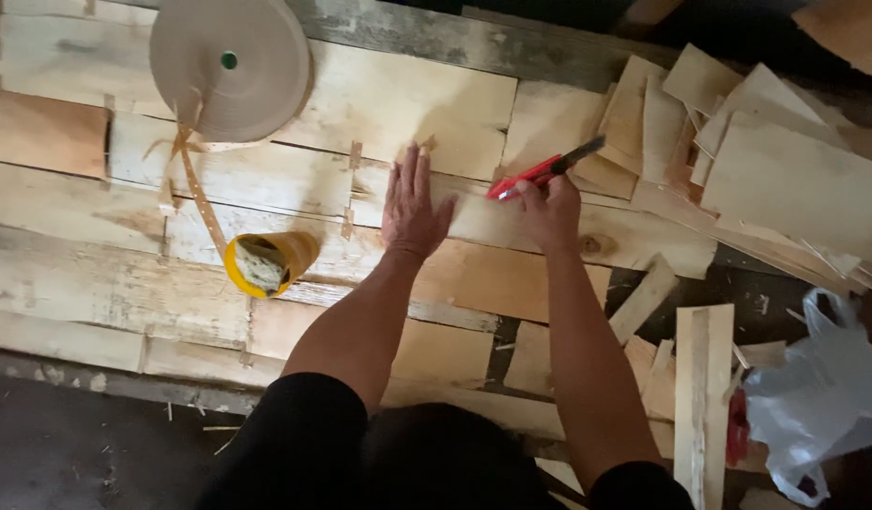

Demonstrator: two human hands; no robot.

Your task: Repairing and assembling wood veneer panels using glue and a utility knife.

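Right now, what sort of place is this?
Probably a wood veneer workshop: thin veneer sheets laid edge to edge, a big roll of paper tape, offcuts piled beside, and a red utility knife in hand.

Up at the far edge of my bench lies a big flat roll of tan paper tape [230, 64], wound round a small green core. A loose, perforated strip of it trails down to a yellow plastic cup [266, 262] tipped on its side, with a grey-white rag stuffed in its mouth. To my right a heap of pale thin wood offcuts [766, 161] is stacked loosely, overlapping at all angles. Lower right, a crumpled white plastic bag [818, 397] sits beside a narrow upright wooden slat [704, 397] on the dark floor.
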